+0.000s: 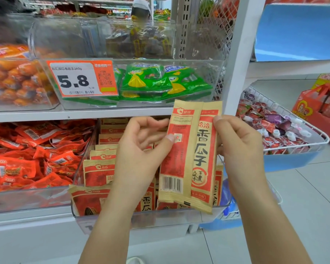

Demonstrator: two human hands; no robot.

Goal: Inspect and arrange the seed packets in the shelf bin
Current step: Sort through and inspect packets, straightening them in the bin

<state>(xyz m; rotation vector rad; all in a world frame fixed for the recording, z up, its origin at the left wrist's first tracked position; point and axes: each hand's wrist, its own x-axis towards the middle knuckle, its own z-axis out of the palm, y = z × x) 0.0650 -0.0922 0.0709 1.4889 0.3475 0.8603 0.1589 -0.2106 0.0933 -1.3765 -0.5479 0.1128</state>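
We hold two tan-and-red paper seed packets (191, 155) upright: left hand (141, 149) and right hand (238, 147) pinch their edges above the clear plastic shelf bin (171, 216), which holds about ten more.

I read "5.8" on the price tag (82, 78); the held seed packet (191, 155) reads "洽洽" and "香瓜子".

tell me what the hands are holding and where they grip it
Both hold one seed packet: the left hand pinches its left edge, the right hand its right edge.
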